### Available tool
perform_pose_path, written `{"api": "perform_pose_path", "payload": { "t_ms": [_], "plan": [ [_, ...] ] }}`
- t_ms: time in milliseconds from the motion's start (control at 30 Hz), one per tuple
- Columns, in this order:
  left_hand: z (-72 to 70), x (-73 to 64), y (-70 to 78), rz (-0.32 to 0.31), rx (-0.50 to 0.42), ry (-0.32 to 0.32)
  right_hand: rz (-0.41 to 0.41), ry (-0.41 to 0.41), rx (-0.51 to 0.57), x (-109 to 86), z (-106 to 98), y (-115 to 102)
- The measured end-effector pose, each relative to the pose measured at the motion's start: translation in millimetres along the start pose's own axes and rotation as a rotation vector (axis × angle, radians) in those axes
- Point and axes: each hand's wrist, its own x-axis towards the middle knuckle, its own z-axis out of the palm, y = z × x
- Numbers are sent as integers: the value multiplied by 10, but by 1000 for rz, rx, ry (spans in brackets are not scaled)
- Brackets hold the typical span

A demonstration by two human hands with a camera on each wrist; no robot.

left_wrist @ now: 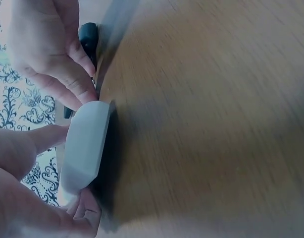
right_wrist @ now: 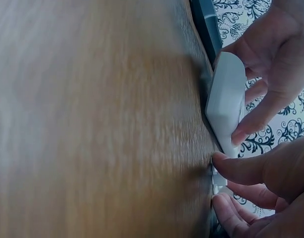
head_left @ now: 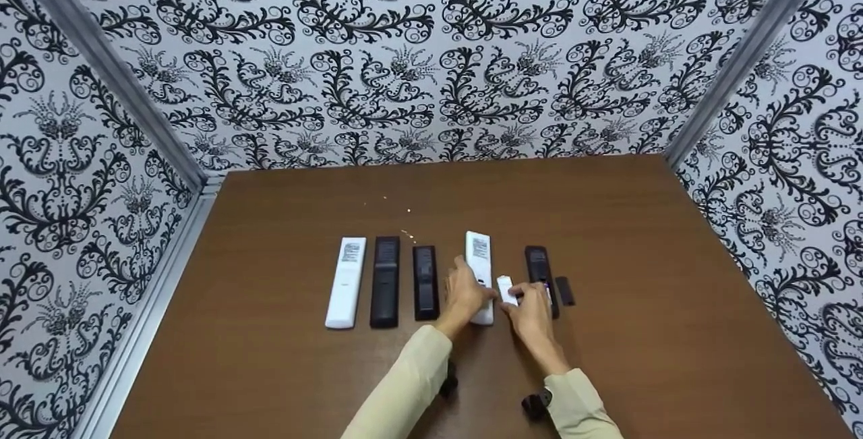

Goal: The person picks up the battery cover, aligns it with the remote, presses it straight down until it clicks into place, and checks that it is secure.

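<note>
Face down on the table lies a white remote control (head_left: 479,250), its label side up. My left hand (head_left: 464,294) holds it from both sides, thumb on one edge and fingers on the other; the left wrist view shows the remote's rounded end (left_wrist: 86,144) between them. Just right of it, my right hand (head_left: 532,317) pinches a small white battery cover (head_left: 505,284) between thumb and fingers, low at the table. In the right wrist view the cover (right_wrist: 219,179) is mostly hidden by the fingertips.
Left of my hands lie another white remote (head_left: 346,284) and two black remotes, one long (head_left: 385,284) and one shorter (head_left: 425,284). Beyond my right hand lies a black remote (head_left: 537,258) with a loose black cover (head_left: 565,290) beside it. Patterned walls (head_left: 431,54) enclose the brown table (head_left: 270,371).
</note>
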Motion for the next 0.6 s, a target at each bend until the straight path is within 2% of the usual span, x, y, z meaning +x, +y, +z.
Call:
{"api": "perform_pose_path", "payload": {
  "t_ms": [167,300,400,600],
  "plan": [
    [-56,55,-54,23,-24,-48,-5,-6,2,17,-5,33],
    [-122,150,-136,87,-28,-40,-20,-9,10,26,1,61],
    [-163,221,-198,111,-39,-53,-22,-13,16,27,5,76],
    [-211,275,-255,88,-58,-148,5,-35,23,25,-9,86]
  ]
}}
